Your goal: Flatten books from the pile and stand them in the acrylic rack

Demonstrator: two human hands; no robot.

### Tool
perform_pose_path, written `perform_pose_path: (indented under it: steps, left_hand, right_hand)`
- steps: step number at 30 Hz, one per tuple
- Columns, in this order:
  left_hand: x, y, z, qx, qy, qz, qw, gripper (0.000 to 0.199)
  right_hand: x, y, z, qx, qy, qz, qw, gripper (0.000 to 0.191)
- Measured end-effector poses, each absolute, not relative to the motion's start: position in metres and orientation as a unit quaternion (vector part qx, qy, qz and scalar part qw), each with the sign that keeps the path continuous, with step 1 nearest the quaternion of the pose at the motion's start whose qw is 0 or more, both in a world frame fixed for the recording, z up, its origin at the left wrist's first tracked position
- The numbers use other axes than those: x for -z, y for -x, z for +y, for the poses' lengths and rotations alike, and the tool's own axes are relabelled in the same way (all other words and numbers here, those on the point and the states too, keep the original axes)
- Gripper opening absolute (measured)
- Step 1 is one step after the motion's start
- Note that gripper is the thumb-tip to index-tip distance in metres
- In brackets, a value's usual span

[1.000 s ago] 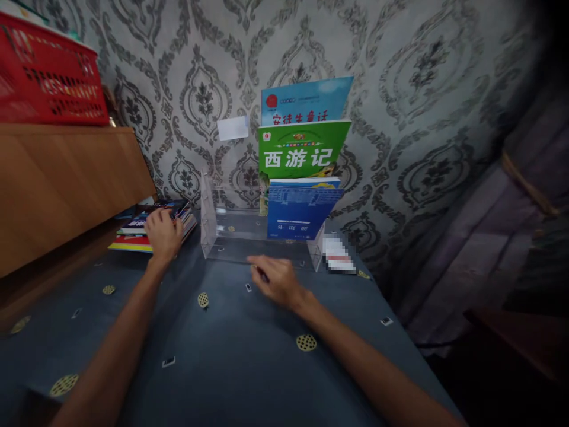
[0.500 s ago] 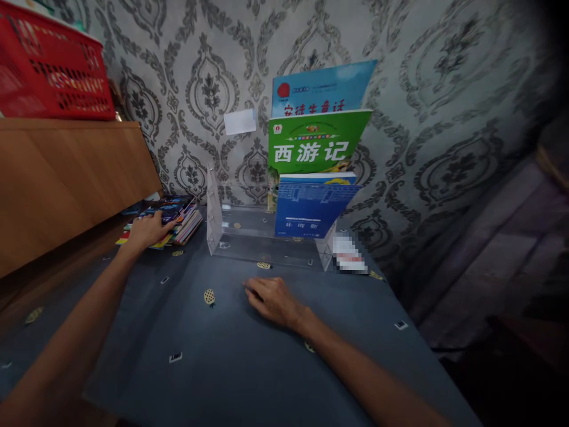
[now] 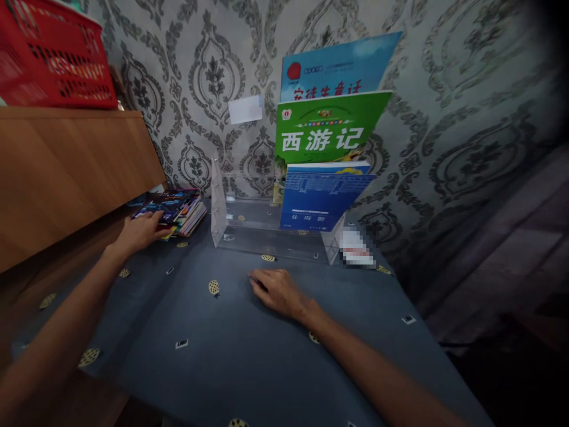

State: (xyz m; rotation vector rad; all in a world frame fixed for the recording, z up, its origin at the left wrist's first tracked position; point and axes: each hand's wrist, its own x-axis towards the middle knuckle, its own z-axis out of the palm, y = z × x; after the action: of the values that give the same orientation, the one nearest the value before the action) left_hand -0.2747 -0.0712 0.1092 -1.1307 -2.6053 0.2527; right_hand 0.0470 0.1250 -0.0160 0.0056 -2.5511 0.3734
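Note:
My left hand (image 3: 138, 230) is at the near left edge of a pile of books (image 3: 191, 220). Its fingers lie on the dark-covered top book (image 3: 166, 206), and the thumb is at that book's near edge, so the hand looks closed on it. My right hand (image 3: 280, 292) rests on the tablecloth with its fingers loosely curled, and nothing can be made out in it. Behind it stands a clear acrylic rack (image 3: 267, 242). In its right part, a blue book (image 3: 324, 198), a green book (image 3: 331, 127) and a light-blue book (image 3: 338, 68) stand upright, one behind another.
Left of the pile is a wooden cabinet (image 3: 75, 178) with a red plastic basket (image 3: 57, 62) on top. A white paper (image 3: 246, 110) shows above the rack, against the patterned wall. Beside the rack's right end lies a blurred white item (image 3: 355, 248) on the blue tablecloth (image 3: 222, 367).
My left hand has slid left over the pile, from the top cover to its near left edge. The right hand keeps its place. The view has tilted slightly down.

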Motion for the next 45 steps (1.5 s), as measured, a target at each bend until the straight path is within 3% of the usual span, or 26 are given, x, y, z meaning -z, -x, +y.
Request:
perform_pose_path:
  steps: [9, 16, 21, 28, 37, 45]
  left_hand:
    - [-0.114, 0.263, -0.080, -0.080, 0.412, -0.895, 0.151, 0.049]
    - [-0.100, 0.239, -0.084, -0.116, 0.435, -0.855, 0.257, 0.048]
    - [-0.083, 0.240, -0.087, -0.061, 0.451, -0.827, 0.331, 0.045]
    - [-0.078, 0.253, -0.091, -0.045, 0.442, -0.852, 0.275, 0.056]
    - [-0.073, 0.199, -0.089, -0.042, 0.467, -0.821, 0.325, 0.046]
    - [-0.059, 0.188, -0.095, -0.069, 0.465, -0.839, 0.273, 0.064]
  right_hand:
    - [0.018, -0.045, 0.127, -0.139, 0.012, -0.959, 0.248, 0.015]
    - [0.016, -0.047, 0.126, -0.157, 0.010, -0.956, 0.246, 0.016]
    - [0.015, -0.046, 0.126, -0.152, 0.014, -0.958, 0.242, 0.015]
    - [0.015, -0.046, 0.126, -0.160, 0.014, -0.957, 0.241, 0.015]
    - [0.013, -0.047, 0.126, -0.158, 0.013, -0.959, 0.235, 0.018]
    - [0.013, -0.046, 0.126, -0.169, 0.009, -0.955, 0.243, 0.021]
